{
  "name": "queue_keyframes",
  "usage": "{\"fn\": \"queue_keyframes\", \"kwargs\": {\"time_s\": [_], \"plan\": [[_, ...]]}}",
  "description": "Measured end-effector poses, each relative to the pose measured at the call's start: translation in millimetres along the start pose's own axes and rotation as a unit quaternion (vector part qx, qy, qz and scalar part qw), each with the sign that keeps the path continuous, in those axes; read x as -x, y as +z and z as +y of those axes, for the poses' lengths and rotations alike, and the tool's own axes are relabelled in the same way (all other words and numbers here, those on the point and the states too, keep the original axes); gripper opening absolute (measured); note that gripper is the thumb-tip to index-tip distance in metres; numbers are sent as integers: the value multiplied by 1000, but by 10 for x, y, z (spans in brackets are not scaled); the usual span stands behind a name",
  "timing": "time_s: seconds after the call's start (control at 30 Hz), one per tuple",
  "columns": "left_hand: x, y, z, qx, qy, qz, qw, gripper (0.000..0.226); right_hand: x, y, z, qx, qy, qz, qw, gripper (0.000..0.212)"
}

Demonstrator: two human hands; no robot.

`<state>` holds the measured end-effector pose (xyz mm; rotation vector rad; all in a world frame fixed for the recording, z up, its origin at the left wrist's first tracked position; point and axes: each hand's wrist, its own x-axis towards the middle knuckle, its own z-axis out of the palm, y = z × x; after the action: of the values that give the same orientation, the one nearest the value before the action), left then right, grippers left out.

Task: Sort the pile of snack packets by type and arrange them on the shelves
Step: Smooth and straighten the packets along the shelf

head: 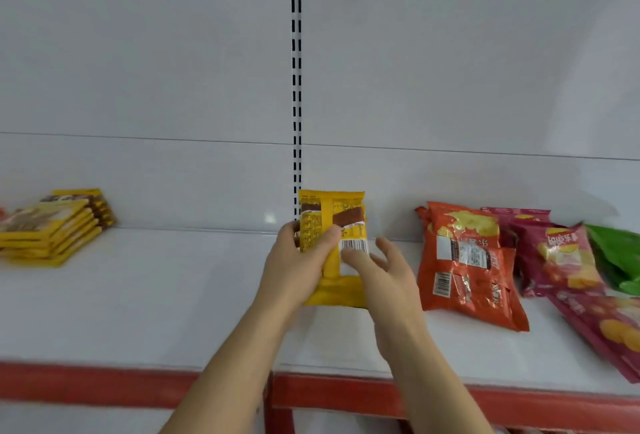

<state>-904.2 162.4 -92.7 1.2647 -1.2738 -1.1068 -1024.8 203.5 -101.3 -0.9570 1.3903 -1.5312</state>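
A yellow snack packet (334,226) is held back side up above the middle of the white shelf (173,295). My left hand (298,267) grips its left edge, thumb across the print. My right hand (384,274) has its fingers spread and its thumb touching the packet near the barcode. A stack of matching yellow packets (52,226) lies at the shelf's far left. To the right lies a pile: orange-red chip bags (464,264), magenta chip bags (557,257) and a green bag (616,253).
A slotted upright post (296,87) divides the white back panel. A red strip (104,385) runs along the shelf's front edge. One magenta bag (609,333) hangs toward the front edge at the right.
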Motion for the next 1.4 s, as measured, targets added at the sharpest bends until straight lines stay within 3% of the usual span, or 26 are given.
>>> {"fn": "queue_keyframes", "kwargs": {"time_s": [0.1,0.23,0.3,0.4,0.6,0.77,0.87,0.93,1.03,1.17,1.27,1.4], "plan": [[291,-266,-10,47,-2,1,999,37,239,120,39,-16,-16,-37,999,72],[536,-720,-21,82,12,20,996,46,578,440,42,-5,-52,-124,991,34],[635,-1000,-17,107,20,42,993,40,786,685,56,12,-82,-145,986,27],[762,-1528,-90,166,2,29,986,35,1077,1109,143,31,-112,-138,984,20],[1000,-2809,-372,182,2,-4,983,74,1646,2188,386,40,-83,-67,994,12],[1115,-3803,-522,183,1,-6,983,83,2090,3004,511,-11,-20,-49,999,18],[1094,-4193,-596,182,-13,29,983,69,2160,3248,481,-37,20,-45,998,22],[1011,-4385,-653,137,-4,85,987,62,2154,3342,408,-21,-31,-16,999,17],[853,-4531,-687,97,13,147,984,73,2132,3509,328,76,-177,26,981,13],[665,-4505,-634,142,24,130,981,65,2124,3857,529,229,-351,-57,906,24],[500,-4554,-582,177,25,102,979,54,1997,3938,646,198,-358,-102,907,35],[306,-4641,-581,211,16,88,973,57,1761,3998,686,199,-382,-63,900,27]]}}
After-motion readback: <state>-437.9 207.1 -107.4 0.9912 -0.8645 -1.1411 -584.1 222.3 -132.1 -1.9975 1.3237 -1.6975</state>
